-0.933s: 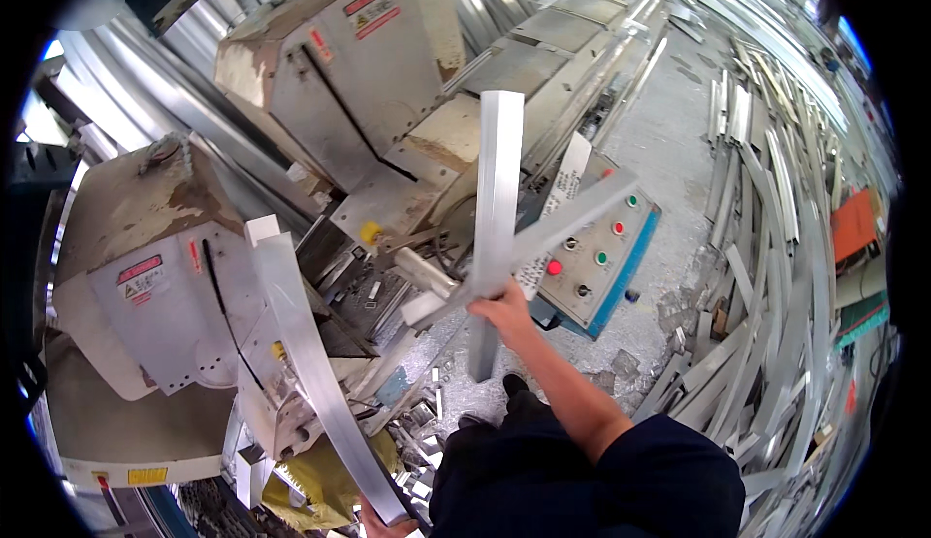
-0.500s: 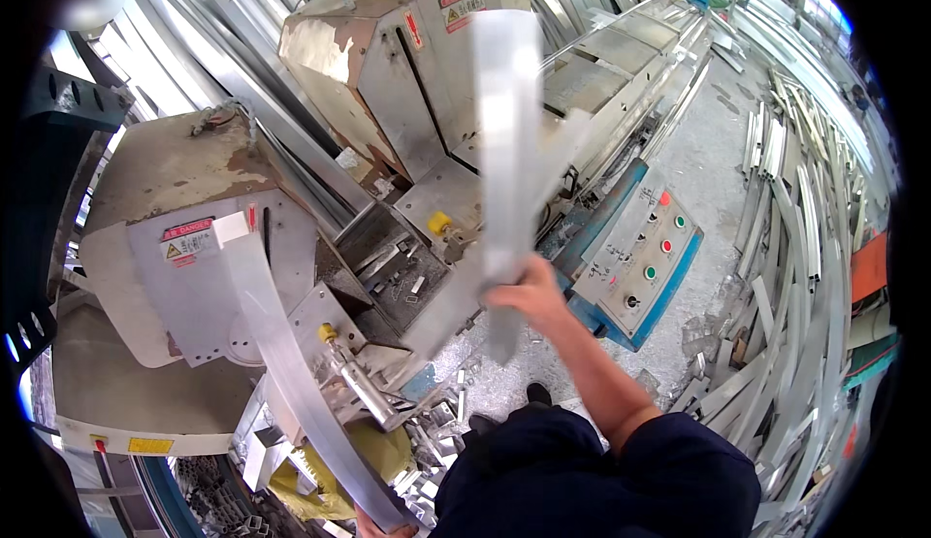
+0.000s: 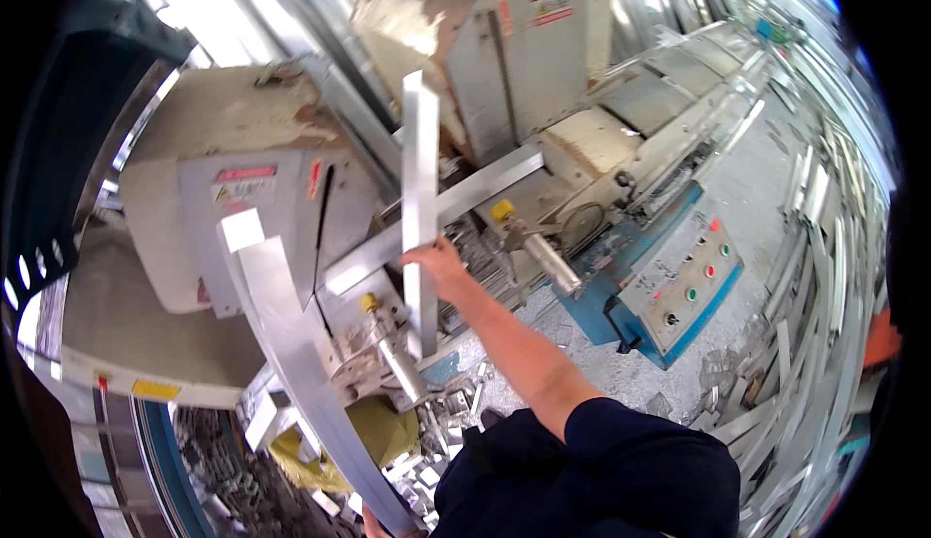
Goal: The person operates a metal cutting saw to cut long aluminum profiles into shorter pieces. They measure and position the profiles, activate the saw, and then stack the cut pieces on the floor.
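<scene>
The grey floor [image 3: 761, 210] carries long metal profiles [image 3: 813, 325] and small offcuts [image 3: 430, 478].

Red-and-white warning label [image 3: 245, 184], yellow triangle [image 3: 222, 192], on left housing [image 3: 276, 228]; similar label [image 3: 552, 4] on right housing [image 3: 553, 63]; blurred handwriting [image 3: 663, 273] on control panel [image 3: 687, 268].

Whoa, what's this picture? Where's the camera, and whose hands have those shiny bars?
No robot here: these are a person's own bare hands. The camera is worn on the head and looks down; its wide view makes straight edges bend. The right hand holds an upright silver bar. Behind that, a crossing bar slants across the machine, which has two big grey hoods. The left hand, mostly cut off at the bottom edge, is at the end of a long bar. On the right stand a control box and, farther over, metal strips lying on the floor.
</scene>
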Demonstrator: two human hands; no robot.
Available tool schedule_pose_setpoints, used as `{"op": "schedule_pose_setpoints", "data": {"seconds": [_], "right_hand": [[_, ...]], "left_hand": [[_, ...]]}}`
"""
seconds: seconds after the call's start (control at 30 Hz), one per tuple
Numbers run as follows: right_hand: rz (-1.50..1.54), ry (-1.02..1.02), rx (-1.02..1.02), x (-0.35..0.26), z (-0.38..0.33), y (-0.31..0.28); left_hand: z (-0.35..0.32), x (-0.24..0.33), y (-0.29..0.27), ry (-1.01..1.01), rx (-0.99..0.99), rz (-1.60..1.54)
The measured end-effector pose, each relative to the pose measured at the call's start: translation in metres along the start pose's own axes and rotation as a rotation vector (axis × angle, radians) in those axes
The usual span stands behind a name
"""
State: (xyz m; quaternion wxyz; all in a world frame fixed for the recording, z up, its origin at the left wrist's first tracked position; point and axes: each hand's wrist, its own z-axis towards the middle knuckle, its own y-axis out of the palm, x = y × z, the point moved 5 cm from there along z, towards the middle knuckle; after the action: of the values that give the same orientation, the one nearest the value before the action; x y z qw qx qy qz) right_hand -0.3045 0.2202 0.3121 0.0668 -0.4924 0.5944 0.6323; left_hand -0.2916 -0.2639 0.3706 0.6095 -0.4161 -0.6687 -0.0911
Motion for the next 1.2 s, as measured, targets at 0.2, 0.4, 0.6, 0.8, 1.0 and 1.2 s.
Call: {"op": "schedule_pose_setpoints", "data": {"seconds": [0.2,0.4,0.6,0.8,1.0,1.2], "right_hand": [[0.057,-0.021,-0.083,-0.017,-0.015,0.002],[0.102,-0.002,-0.123,-0.038,-0.049,0.005],[0.243,-0.159,-0.017,-0.034,-0.085,-0.023],[0.462,-0.264,0.225,-0.085,-0.050,-0.023],[0.051,0.126,0.221,-0.015,0.007,-0.023],[0.277,0.089,0.338,0.034,0.077,-0.030]], "left_hand": [[-0.013,-0.002,-0.025,-0.018,0.096,-0.133],[-0.030,-0.019,-0.037,0.005,0.157,-0.233],[-0.031,-0.010,-0.030,0.006,0.172,-0.145],[-0.006,0.004,-0.011,-0.057,0.129,-0.148],[0.006,0.003,-0.004,-0.071,0.072,-0.138],[0.009,0.000,-0.005,-0.075,0.038,-0.123]]}}
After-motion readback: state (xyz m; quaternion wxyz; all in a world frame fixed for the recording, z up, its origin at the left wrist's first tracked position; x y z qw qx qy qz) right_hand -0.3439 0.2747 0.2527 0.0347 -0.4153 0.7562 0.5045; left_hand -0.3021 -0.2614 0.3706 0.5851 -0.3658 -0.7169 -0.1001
